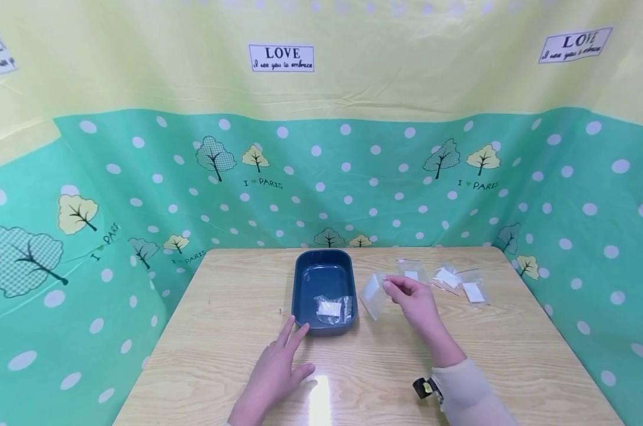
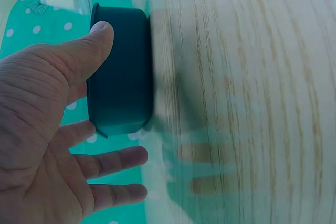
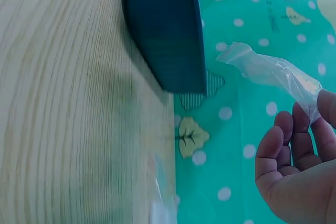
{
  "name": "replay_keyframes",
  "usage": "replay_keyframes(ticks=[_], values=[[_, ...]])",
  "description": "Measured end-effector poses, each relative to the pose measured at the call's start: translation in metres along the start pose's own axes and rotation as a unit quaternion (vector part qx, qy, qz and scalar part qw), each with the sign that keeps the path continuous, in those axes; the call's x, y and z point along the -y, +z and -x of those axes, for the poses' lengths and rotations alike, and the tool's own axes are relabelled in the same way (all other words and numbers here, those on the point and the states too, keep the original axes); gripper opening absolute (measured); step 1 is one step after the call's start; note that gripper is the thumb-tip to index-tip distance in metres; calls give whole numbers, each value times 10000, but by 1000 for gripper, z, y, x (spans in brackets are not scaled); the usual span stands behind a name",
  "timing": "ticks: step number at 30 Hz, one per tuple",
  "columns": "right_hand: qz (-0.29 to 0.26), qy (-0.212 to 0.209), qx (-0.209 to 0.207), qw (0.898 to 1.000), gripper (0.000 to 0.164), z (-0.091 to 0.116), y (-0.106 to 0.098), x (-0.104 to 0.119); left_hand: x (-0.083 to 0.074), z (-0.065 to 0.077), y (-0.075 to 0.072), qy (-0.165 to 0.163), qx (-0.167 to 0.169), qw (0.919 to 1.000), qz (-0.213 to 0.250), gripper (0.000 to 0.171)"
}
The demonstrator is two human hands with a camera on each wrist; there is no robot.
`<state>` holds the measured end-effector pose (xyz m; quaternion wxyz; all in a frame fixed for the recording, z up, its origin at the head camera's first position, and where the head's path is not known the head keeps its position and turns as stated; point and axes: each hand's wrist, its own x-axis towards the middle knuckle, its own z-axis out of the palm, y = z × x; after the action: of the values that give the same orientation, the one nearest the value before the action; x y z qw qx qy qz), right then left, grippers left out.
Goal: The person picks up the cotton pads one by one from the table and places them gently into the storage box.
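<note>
Right of the blue tray (image 1: 322,278), the right hand's (image 1: 421,306) grip is pinching a clear bag (image 1: 373,296), which is extending toward the tray's long side, while the spread left hand (image 1: 274,370) is touching its near-left corner.

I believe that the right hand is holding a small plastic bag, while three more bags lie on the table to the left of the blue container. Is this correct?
Not quite: the three more bags lie on the table to the right of the blue container, as the head view shows. The right hand is indeed holding a small plastic bag.
</note>
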<state>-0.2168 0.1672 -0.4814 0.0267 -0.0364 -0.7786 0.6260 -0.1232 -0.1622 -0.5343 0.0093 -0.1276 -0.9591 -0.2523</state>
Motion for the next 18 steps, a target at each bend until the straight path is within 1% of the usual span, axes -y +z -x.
replay_keyframes(ticks=[5, 11, 16, 18], values=[[68, -30, 64, 10000, 34, -5, 23, 2, 0, 0, 0, -25, -7, 10000, -10, 86], [-144, -122, 237, 9995, 30, -14, 48, 5, 0, -1, -1, -16, -32, 10000, -36, 86], [-203, -133, 445, 9987, 24, -18, 62, 2, 0, 0, -1, -25, 22, 10000, 15, 87], [-184, -76, 505, 9985, 22, -19, 65, -1, 0, 0, -1, -35, 50, 10000, 12, 87]])
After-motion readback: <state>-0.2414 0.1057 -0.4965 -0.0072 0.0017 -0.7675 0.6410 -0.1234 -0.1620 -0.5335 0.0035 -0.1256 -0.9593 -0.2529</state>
